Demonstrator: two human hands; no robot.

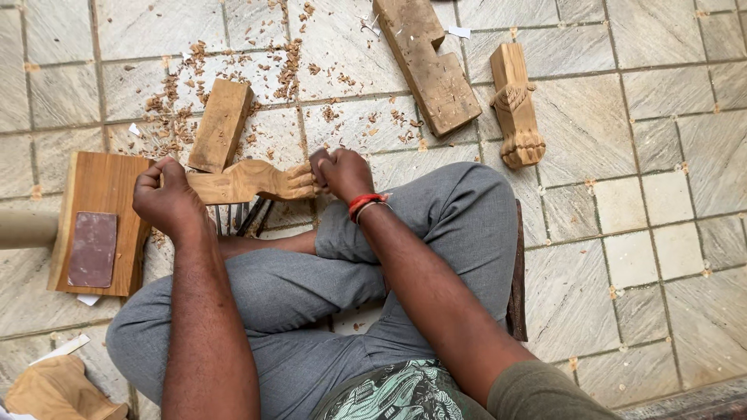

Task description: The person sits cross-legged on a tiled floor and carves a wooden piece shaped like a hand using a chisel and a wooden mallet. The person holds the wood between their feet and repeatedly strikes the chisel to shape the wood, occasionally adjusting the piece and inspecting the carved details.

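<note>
1. Left hand (167,198) clamps the plain end of the carved leg (245,181).
2. Right hand (342,173) is fisted at its paw end.
3. The leg runs nine to three, spanning both hands.
4. Wood block (222,124) sits at twelve.

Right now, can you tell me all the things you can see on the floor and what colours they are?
Carved wooden leg: one, light brown, held in both hands.
Finished carved leg: one, light brown, on the tiles, upper right.
Wooden block: one, brown, top middle.
Wooden board: one, orange-brown, left.
Sanding pad: one, reddish brown, lying on the board.
Wood chips: many, brown, scattered upper left.
Tile floor: grey.
Left hand: grips the leg's left end.
Right hand: closed at the leg's paw end, red bracelet on wrist.
</note>
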